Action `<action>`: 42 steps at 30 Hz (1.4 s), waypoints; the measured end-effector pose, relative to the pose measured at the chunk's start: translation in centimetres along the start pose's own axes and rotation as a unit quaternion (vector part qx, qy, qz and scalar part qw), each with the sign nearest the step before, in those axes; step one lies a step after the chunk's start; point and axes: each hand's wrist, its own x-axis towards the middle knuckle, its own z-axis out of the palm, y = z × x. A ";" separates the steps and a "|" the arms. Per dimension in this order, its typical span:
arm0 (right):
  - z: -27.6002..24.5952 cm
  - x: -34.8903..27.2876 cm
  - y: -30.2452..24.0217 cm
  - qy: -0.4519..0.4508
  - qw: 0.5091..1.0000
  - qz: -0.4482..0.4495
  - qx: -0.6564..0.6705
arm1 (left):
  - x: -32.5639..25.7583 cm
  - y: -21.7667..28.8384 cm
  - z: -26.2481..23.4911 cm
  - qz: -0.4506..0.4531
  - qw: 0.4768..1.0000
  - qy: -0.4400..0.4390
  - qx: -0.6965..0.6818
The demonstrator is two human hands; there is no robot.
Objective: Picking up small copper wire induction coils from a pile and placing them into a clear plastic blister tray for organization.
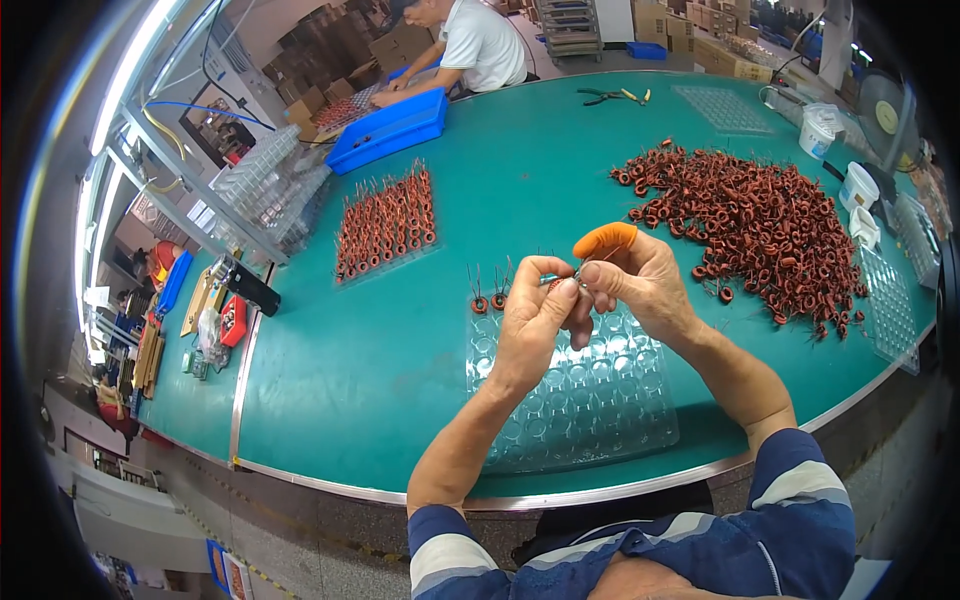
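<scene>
My left hand (pixel 535 315) and my right hand (pixel 635 280) meet above a clear plastic blister tray (pixel 600 410) on the green table. Between the fingertips of both hands is a small copper coil (pixel 572 284) with thin wire leads. An orange rubber finger cot (pixel 604 239) covers one right finger. Two coils (pixel 488 298) stand in the tray's far left pockets. A large loose heap of red-brown coils (pixel 760 220) lies to the right of my hands.
A filled tray of coils (pixel 388 222) lies at centre left, a blue bin (pixel 388 128) behind it. Another person in a white shirt (pixel 480 45) works at the far edge. Pliers (pixel 612 96), white tubs (pixel 822 128) and empty trays (pixel 890 305) sit right.
</scene>
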 end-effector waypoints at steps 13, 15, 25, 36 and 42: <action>-8.2 3.2 4.1 0.096 0.970 0.055 -0.217 | -0.6 6.0 -3.1 0.269 0.940 0.162 0.137; -9.4 3.4 5.2 0.047 0.959 0.100 -0.261 | -1.0 6.6 -3.3 0.275 0.940 0.153 0.130; -10.0 5.5 8.7 -0.126 0.896 0.226 -0.361 | -1.3 6.8 -3.2 0.280 0.936 0.129 0.168; -14.0 -2.6 2.8 -0.249 0.684 0.131 -0.673 | -1.6 6.3 -4.2 0.308 0.883 0.154 0.320; -16.5 -13.2 2.8 -0.139 0.681 0.062 -0.717 | -2.4 6.5 -2.0 0.312 0.910 0.120 0.246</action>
